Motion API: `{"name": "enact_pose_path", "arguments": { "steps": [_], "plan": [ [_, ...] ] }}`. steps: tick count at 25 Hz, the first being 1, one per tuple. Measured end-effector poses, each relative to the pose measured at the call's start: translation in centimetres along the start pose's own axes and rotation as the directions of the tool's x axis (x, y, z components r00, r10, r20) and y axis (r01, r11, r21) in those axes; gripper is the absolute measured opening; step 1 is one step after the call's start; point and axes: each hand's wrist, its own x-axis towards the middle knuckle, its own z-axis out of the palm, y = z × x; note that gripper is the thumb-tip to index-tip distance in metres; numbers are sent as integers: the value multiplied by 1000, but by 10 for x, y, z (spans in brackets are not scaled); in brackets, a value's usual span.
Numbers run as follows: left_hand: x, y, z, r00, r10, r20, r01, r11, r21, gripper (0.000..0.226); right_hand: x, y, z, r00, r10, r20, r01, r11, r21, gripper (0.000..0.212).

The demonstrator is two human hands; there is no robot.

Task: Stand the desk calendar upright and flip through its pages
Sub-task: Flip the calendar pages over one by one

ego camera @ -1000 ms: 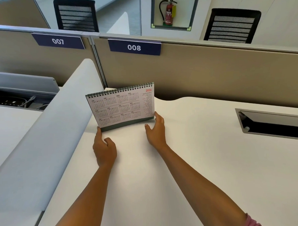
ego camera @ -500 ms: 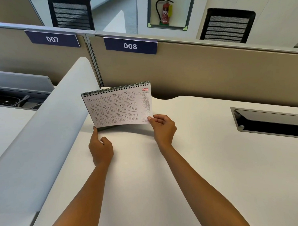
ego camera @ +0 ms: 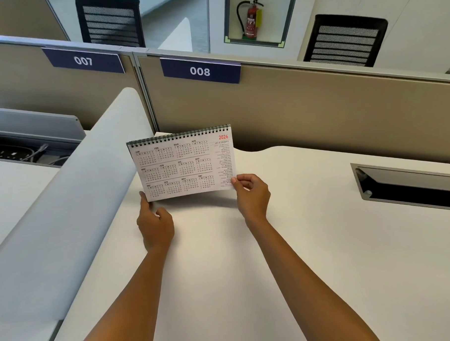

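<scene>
Two bare hands meet the desk calendar (ego camera: 183,163) at its lower corners, near the back of the white desk (ego camera: 299,244), just in front of the beige partition (ego camera: 319,119) under the "008" label (ego camera: 200,71). The calendar stands with its spiral binding on top, and the front sheet, a 2026 year overview with a holiday list down its right side, faces the camera and is swung outward at the bottom. The right hand (ego camera: 252,196) sits at the sheet's lower right corner, thumb and forefinger pinched closed on the paper, the other fingers curled in. The left hand (ego camera: 155,225) lies below the lower left corner, loosely curled, with its extended forefinger touching that corner; whether it presses the base or only the sheet is hard to say, since the sheet hides the stand. A grey curved divider (ego camera: 65,203) runs along the desk just left of the calendar.
</scene>
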Motion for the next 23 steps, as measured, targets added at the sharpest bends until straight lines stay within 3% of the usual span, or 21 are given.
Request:
{"name": "enact_pose_path", "arguments": {
  "steps": [3,6,9,12,18,23],
  "plan": [
    [1,0,-1,1000,6,13,-6,1000,-2,70,3,0,-3,999,31,37,-31,1000,1,10],
    [0,2,-1,1000,11,21,-11,999,-35,64,5,-9,-5,967,149,208,-179,974,136,9],
    [-1,3,-2,1000,20,15,-19,999,-35,62,2,-29,-10,882,156,444,-345,856,384,21],
    [-2,4,-2,1000,14,10,-14,1000,1,50,3,-52,-22,771,63,634,-433,782,448,43],
    [-4,8,-5,999,50,21,-51,998,23,72,14,-101,-23,690,-49,722,-510,674,533,72],
    [-4,9,-4,999,42,19,-42,999,-6,71,35,-134,-9,675,-110,730,-471,697,541,90]
  ]
}}
